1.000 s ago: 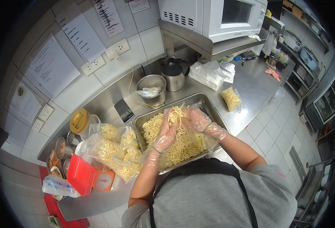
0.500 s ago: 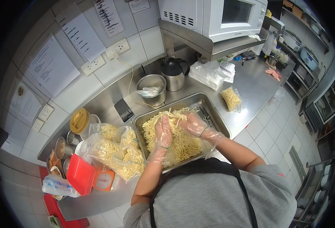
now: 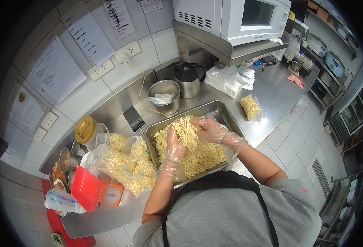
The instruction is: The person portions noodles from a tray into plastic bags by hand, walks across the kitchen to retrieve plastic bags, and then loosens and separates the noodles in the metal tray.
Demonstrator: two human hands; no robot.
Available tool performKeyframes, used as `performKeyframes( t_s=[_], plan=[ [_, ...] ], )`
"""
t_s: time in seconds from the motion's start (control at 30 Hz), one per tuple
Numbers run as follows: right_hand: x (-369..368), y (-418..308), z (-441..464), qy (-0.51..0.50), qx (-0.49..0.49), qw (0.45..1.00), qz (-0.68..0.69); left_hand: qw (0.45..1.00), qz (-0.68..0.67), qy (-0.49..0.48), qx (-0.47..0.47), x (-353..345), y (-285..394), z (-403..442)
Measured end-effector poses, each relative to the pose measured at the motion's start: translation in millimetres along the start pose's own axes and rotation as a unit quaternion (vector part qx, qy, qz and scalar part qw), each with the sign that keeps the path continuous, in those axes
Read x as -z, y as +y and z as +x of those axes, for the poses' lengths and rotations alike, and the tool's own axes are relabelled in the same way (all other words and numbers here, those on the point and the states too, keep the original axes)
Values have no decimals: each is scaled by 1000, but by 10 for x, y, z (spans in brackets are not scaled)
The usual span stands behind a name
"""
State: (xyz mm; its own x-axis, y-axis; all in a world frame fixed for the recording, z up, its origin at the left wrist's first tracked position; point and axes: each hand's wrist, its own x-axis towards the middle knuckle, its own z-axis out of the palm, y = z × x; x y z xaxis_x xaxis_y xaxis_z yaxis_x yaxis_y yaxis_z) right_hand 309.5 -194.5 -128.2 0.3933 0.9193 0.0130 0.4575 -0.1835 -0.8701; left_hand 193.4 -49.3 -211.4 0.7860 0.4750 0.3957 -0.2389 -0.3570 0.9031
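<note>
A deep metal tray [image 3: 236, 128] on the counter holds a heap of loose yellow noodles [image 3: 204, 160]. Both hands wear clear plastic gloves with a band at each wrist. My left hand [image 3: 175, 145] grips one side of a clump of noodles [image 3: 187, 128] lifted at the heap's far part. My right hand [image 3: 209, 130] has its fingers round the other side of that clump. The fingertips are partly hidden among the strands. Left of the tray lie clear bags of noodles [image 3: 137, 164], touching one another.
One more bag of noodles [image 3: 250, 108] lies right of the tray. Behind stand a metal bowl [image 3: 168, 108] with a packet in it and a steel jug [image 3: 189, 87]. A red container [image 3: 86, 188] and an orange scale [image 3: 112, 195] are at left. A microwave [image 3: 251, 20] sits overhead.
The noodle clump between my hands is larger and raised higher. My right hand has shifted slightly up and left, and noodles have spread further toward the tray's right side.
</note>
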Motion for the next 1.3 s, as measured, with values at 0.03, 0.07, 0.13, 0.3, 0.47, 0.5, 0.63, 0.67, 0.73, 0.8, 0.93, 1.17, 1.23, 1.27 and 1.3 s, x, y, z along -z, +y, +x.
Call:
performKeyframes(
  t_s=[0.03, 0.07, 0.13, 0.3, 0.47, 0.5, 0.63, 0.67, 0.73, 0.8, 0.93, 1.17, 1.23, 1.27, 1.3],
  plan=[
    [14, -73, -21, 6, -33, 999, 1, 998, -61, -3, 21, 7, -21, 2],
    [2, 17, 10, 7, -36, 997, 68, 992, -122, -5, 42, 13, -47, -3],
    [-43, 285, 87, 8, -45, 978, 203, 998, -54, -3, 14, 24, -44, -26],
    [176, 122, 76, 118, -73, 986, 92, 997, 51, 10, -58, 136, 188, 23],
    [-77, 185, 99, 106, 211, 968, -87, 987, 137, -6, -84, 6, 105, 64],
    [-141, 145, 80, 128, 213, 963, -105, 984, 141, -2, -111, -45, 117, 64],
    [-106, 101, 84, 118, 66, 988, -75, 992, -92, -81, 23, 15, 311, 22],
    [-75, 32, 87, 118, 41, 990, -69, 975, -178, -107, 74, 37, 356, 5],
    [-109, 19, 107, 136, 50, 985, -91, 979, -175, -50, 87, 25, 426, 24],
    [-197, 53, 139, 172, 117, 967, -147, 980, -158, -1, 121, 64, 322, 82],
    [-96, -57, 96, 99, 63, 984, -130, 992, 33, -43, 113, 245, 144, 156],
    [-106, 49, 112, 186, 122, 972, -81, 990, -138, -27, 29, 164, 357, 124],
    [-86, 9, 97, 169, 92, 979, -70, 995, -82, -35, 47, 121, 381, 119],
    [-67, 10, 85, 157, 71, 984, -53, 996, -53, -37, 57, 110, 386, 111],
    [-50, 15, 74, 144, 49, 988, -36, 996, -64, -29, 57, 123, 385, 101]
  ],
)
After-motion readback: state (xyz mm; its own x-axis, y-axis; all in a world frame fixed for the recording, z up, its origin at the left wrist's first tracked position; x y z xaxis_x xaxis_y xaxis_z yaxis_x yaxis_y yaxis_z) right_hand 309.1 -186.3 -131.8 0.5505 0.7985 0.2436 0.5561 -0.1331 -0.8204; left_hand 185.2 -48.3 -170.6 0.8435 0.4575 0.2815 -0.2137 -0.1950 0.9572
